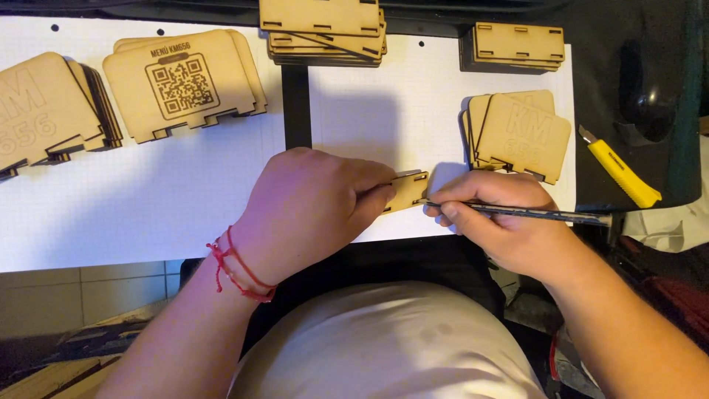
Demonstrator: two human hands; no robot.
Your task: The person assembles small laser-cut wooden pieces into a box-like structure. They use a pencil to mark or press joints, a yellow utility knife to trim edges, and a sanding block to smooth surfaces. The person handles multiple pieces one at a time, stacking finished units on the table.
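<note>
My left hand (314, 210) pinches a small plywood piece (408, 189) flat on the tabletop (185, 207); right hand (502, 222) pinches a thin tool (532, 213), tip at its edge. I'd keep the piece pressed, strokes short.

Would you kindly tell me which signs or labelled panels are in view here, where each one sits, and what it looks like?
Code-engraved wooden sign: upper left, top of a stack; tan, rounded corners, square matrix code.
Lettered wooden panels: far left stack; tan, large engraved characters.
Lettered panel stack: right of centre on the white sheet; tan, faint engraving.
Slotted plywood pieces: top right; plain, no marking.
</note>
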